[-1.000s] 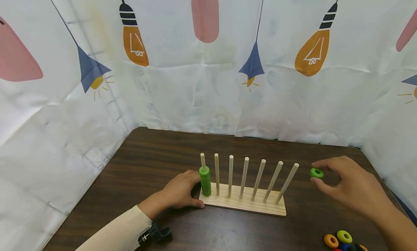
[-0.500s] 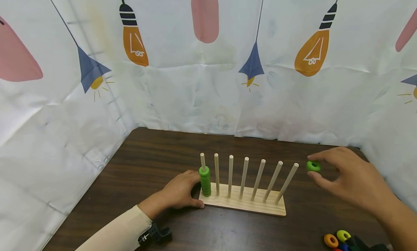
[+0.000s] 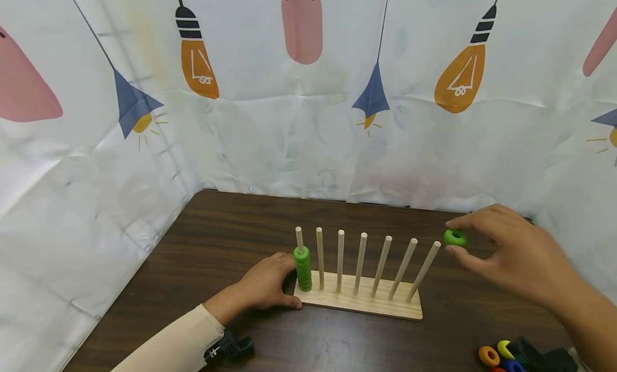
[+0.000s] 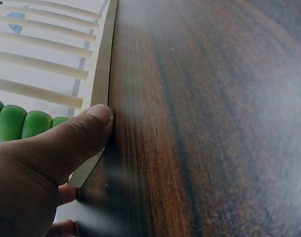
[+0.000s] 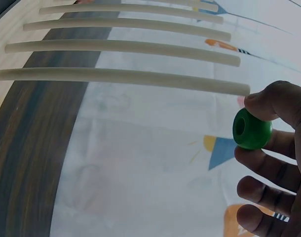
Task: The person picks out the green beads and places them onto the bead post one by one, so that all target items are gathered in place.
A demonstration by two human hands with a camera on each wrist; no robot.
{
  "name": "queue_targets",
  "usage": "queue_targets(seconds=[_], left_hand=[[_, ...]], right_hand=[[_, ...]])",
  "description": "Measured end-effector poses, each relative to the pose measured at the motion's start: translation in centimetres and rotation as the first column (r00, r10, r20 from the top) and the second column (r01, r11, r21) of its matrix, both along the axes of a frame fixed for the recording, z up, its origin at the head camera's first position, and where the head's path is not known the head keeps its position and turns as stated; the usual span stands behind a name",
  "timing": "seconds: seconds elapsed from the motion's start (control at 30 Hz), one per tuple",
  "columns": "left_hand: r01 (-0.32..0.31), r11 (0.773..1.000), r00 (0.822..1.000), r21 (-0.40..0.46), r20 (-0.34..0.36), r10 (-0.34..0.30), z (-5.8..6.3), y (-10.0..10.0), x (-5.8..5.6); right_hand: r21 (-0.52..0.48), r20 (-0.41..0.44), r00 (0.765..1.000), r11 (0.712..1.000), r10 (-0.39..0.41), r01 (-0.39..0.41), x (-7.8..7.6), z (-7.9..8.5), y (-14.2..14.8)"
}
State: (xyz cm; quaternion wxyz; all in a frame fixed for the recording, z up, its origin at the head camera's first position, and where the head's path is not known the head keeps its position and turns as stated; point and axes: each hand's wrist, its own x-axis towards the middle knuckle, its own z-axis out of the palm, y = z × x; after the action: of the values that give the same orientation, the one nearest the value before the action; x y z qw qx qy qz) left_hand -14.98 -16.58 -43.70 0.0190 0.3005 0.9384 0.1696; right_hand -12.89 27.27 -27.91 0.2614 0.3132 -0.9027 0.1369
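Note:
A wooden peg board (image 3: 359,302) with several upright pegs stands on the dark table. Several green beads (image 3: 303,270) are stacked on its leftmost peg; the other pegs are bare. My left hand (image 3: 270,283) grips the left end of the base, its thumb (image 4: 89,126) along the front edge and its other fingers partly hidden behind. Between thumb and fingers of my right hand (image 3: 516,254) I pinch one loose green bead (image 3: 455,237), just right of the rightmost peg's top. In the right wrist view, the hole of this green bead (image 5: 251,129) faces left, below the peg's tip.
Loose beads lie at the front right: an orange bead (image 3: 489,356), a yellow-green bead (image 3: 505,349) and a blue bead (image 3: 513,366), partly covered by the black wrist camera (image 3: 540,356). A white curtain (image 3: 299,147) with lamp prints hangs behind the brown table (image 3: 241,216).
My right hand has moved left and up with the green bead, closer to the rightmost peg's top. My left hand has stayed at the board's end.

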Motion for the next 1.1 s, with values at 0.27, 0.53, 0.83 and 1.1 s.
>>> queue_targets(seconds=[0.27, 0.53, 0.83, 1.1], left_hand=[[0.0, 1.0, 1.0, 0.0, 0.0, 0.0, 0.0, 0.0, 0.1], [0.003, 1.0, 1.0, -0.002, -0.004, -0.003, 0.1, 0.0, 0.0], [-0.001, 1.0, 1.0, -0.003, 0.006, 0.001, 0.0, 0.0, 0.0], [0.0, 1.0, 1.0, -0.004, 0.0, 0.0, 0.1, 0.0, 0.0]], right_hand=[[0.013, -0.03, 0.998, 0.999, 0.048, -0.048, 0.0, 0.6, -0.8], [0.017, -0.039, 0.998, 0.998, 0.058, -0.058, 0.0, 1.0, -1.3], [0.016, -0.018, 0.995, 0.995, 0.095, -0.095, -0.1, 1.0, -2.5], [0.008, -0.019, 0.992, 0.992, 0.124, -0.124, -0.1, 1.2, -3.5]])
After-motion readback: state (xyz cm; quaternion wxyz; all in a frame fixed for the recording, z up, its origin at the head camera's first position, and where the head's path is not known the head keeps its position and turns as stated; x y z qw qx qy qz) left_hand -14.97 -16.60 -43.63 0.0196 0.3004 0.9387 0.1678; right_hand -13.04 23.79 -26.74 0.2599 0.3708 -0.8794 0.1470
